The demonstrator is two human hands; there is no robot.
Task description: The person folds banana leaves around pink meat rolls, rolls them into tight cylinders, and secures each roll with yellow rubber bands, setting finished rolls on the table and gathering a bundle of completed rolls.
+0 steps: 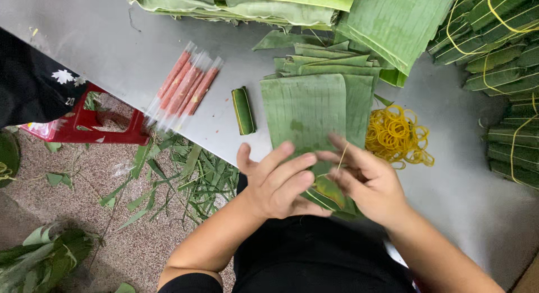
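Left hand (pixel 279 183): fingers curled around a leaf-wrapped green roll (pixel 327 193).
Right hand (pixel 368 178): pinching a thin yellow rubber band (pixel 341 157) stretched over that roll.
Nearby: loose pile of yellow rubber bands (pixel 397 134) on the grey table (pixel 101 40).

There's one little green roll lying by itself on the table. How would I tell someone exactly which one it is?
Start from the grey table. Between the pink sticks in clear wrappers on one side and the flat stack of cut leaves on the other lies the small leaf-wrapped roll. It lies alone and touches nothing, unlike the roll in the person's hands or the tied bundles at the table's far edge.
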